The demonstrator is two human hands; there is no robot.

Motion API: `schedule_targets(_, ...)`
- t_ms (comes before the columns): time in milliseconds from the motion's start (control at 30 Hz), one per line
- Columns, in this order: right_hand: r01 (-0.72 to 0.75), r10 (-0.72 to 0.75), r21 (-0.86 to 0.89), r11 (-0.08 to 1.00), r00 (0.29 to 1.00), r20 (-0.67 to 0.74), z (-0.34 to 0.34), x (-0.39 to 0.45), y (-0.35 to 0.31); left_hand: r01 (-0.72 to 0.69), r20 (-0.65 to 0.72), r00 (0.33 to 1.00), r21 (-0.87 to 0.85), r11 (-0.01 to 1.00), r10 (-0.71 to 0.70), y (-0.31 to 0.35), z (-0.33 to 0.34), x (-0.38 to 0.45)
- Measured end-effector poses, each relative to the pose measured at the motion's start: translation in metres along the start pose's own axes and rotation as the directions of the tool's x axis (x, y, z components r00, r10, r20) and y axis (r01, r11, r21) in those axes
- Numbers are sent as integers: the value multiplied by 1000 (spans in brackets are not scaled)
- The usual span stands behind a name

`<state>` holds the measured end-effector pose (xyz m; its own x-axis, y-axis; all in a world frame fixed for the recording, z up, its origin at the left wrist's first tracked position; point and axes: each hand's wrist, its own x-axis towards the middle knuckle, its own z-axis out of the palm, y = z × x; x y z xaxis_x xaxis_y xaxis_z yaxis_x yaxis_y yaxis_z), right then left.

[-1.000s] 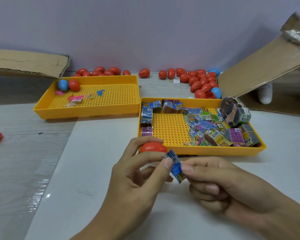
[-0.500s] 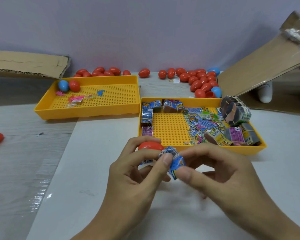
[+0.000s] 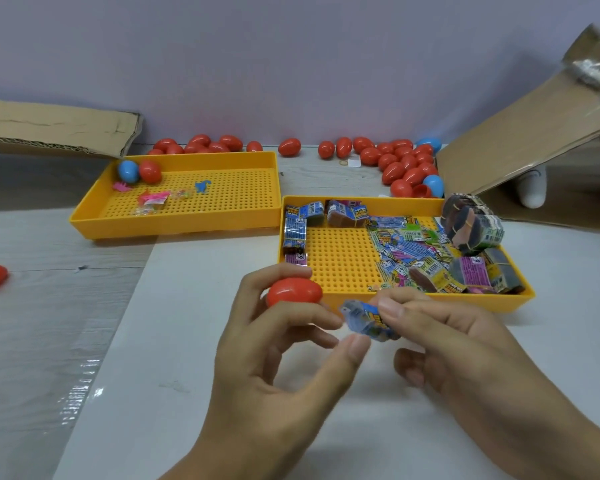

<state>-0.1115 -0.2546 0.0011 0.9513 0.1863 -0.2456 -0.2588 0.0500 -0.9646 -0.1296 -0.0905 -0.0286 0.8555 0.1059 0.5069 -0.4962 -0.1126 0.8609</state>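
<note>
White table (image 3: 187,341), blurred leaflet (image 3: 366,320), egg (image 3: 293,292) part-covered

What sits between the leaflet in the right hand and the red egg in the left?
No loose thing. The leaflet, pinched by the right hand, is just right of the egg; only a finger of the left hand that holds the egg lies in the gap.

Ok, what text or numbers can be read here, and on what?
"6" (or a 9 upturned): purple bundle in the right tray.
Leaflet pinched in the right hand: print blurred, unreadable.
Loose leaflets in that tray: too small to read.
Red egg in the left hand: no text.
</note>
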Motion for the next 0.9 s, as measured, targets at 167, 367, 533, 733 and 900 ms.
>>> schedule_targets(167, 4, -5, 12, 1000, 999, 41, 2, -1, 3, -40, 60, 998, 63, 997, 37, -3, 0, -1)
schedule_targets(367, 57, -57, 12, 998, 996, 65, 3, -2, 5, 24, 72, 997, 9, 1000, -24, -5, -1, -2)
schedule_targets(533, 186, -179, -89, 979, 981, 79, 3, -4, 8, 61, 85, 995, -45, 997, -57, -5, -1, -2)
schedule_targets(733, 175, -173, -30, 984, 984, 50, -1, -1, 7, 64, 22, 998, -53, 997, -62, -2, -1, 0)
schedule_targets(900, 107, -106, -18, 994, 993, 55, 0, -2, 5, 42, 41, 998, -46, 998, -40, -3, -1, 0)
